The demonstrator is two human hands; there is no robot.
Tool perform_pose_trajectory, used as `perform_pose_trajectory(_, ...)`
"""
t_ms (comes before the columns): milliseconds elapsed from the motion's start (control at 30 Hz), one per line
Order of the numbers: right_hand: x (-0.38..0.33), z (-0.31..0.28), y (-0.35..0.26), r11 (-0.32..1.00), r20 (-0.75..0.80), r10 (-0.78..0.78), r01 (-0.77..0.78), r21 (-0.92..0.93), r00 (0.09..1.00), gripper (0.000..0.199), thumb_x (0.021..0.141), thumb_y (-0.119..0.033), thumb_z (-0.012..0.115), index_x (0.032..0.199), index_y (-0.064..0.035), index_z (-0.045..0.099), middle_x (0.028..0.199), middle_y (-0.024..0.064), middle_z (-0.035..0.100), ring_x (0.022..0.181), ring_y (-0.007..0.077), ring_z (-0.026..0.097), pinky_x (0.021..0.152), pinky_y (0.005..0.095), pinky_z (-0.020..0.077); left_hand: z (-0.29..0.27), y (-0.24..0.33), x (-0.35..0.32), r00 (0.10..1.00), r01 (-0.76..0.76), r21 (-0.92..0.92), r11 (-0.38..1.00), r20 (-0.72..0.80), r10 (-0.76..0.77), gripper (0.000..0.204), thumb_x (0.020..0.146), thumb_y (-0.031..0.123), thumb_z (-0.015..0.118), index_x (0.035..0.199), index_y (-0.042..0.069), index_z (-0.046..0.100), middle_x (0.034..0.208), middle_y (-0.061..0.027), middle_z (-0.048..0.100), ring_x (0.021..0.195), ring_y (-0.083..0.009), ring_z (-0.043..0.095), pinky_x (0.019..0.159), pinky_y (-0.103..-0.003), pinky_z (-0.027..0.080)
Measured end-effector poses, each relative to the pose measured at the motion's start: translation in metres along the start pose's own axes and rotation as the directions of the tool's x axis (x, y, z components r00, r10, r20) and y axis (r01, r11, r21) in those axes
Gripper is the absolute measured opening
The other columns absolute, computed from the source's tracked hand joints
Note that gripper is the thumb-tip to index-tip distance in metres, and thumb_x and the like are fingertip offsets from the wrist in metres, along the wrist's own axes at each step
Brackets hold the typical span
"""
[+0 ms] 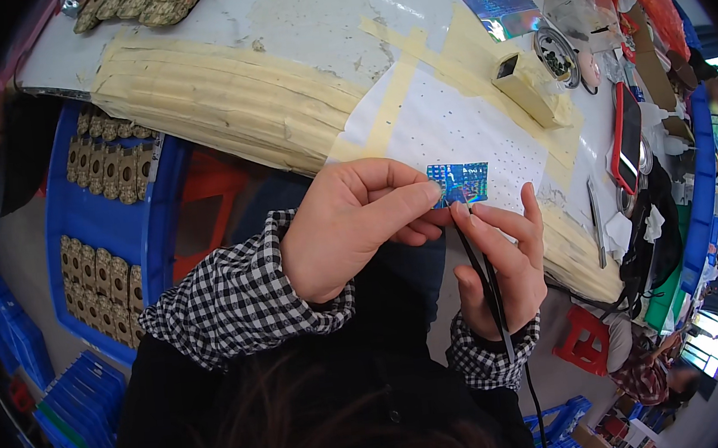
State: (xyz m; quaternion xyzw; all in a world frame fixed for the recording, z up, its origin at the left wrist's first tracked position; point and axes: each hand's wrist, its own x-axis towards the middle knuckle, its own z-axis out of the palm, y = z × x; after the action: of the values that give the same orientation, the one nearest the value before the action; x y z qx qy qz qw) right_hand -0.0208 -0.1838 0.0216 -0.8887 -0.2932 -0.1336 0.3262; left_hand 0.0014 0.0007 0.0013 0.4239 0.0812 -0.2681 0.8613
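One shiny blue sheet (468, 176), held up.
Left grip (351, 229) pinches its left end; right grip's (505, 260) holding black tweezers (489, 280) just below it.

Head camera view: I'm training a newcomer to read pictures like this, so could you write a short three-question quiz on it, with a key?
1. Which hand holds the slim dark tool whose tip is at the shiny blue sheet?
2. True or false: patterned pieces lie in rows in the blue tray at the left.
3. The flat, phone-like device at the right is edged in: A yellow; B red; C green.

Key:
1. The right hand; the left hand pinches the sheet at its left edge.
2. True.
3. B.
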Motion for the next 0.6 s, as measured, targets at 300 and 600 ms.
perform_pose_trajectory(300,0.0001,-0.0001,0.0001,1.0,0.005,-0.005,0.005,0.0,1.0,0.035,0.077,-0.023,0.067,0.107,-0.0068,0.059,0.1,0.0065,0.066,0.098,0.0215,0.058,0.102,0.0523,0.0275,0.0002,-0.0002,-0.0002,1.0,-0.006,0.011,1.0,-0.002,0.006,0.019,0.089,0.016,0.055,0.093,-0.001,0.062,0.085,-0.0085,0.066,0.072,-0.0091,0.062,0.066,-0.02,0.05)
perform_pose_trajectory(600,-0.0004,0.0004,0.0002,1.0,-0.007,-0.014,0.014,0.011,1.0,0.034,0.077,-0.023,0.067,0.106,-0.0066,0.059,0.101,0.0069,0.066,0.098,0.0216,0.058,0.102,0.0519,0.0273,0.0009,0.0002,-0.0009,1.0,-0.007,-0.002,1.0,-0.01,0.007,0.018,0.089,0.016,0.055,0.093,-0.001,0.062,0.084,-0.0081,0.066,0.072,-0.0095,0.062,0.065,-0.02,0.051)
